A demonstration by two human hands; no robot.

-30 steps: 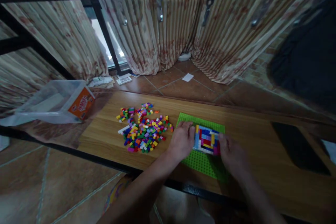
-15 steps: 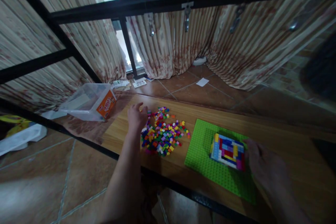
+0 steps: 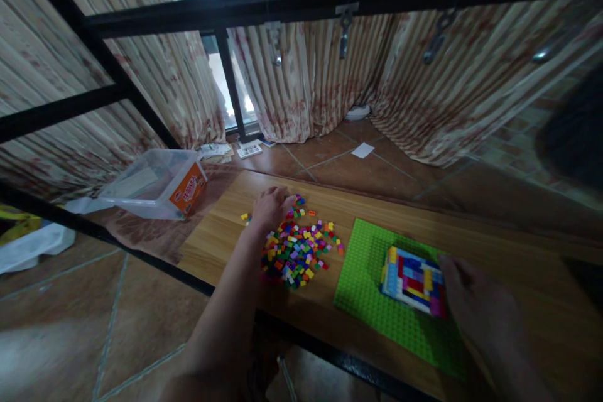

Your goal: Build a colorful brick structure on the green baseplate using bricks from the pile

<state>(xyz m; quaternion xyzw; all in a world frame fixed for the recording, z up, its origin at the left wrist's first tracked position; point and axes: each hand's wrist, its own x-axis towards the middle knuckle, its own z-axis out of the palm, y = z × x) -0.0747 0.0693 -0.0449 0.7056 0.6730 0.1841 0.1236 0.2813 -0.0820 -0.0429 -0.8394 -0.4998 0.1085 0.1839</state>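
Observation:
My left hand (image 3: pixel 272 208) lies over the far left part of a pile of small toy building bricks (image 3: pixel 301 248), fingers apart and reaching into it. Some of its fingertips are hidden. A green studded baseplate (image 3: pixel 358 270) rests to the right of the pile. On it stands a block built of many-coloured bricks (image 3: pixel 414 279), with striped blue, red, yellow and white on top. My right hand (image 3: pixel 475 301) is at the right side of this block, fingers curled in against its far right corner. Whether a small brick is in those fingers is hidden.
The wooden tabletop (image 3: pixel 221 226) has a dark front edge. A clear plastic bin (image 3: pixel 155 182) with an orange label stands beyond its left end. Black metal bars (image 3: pixel 301 9) cross above, with metal clips (image 3: pixel 344 34) hanging down. Striped curtains (image 3: pixel 339 75) hang behind.
My left hand has moved right across the far side of the pile, its fingers now lower over the bricks. A few loose bricks show left of its wrist. My right hand stays beside the brick block.

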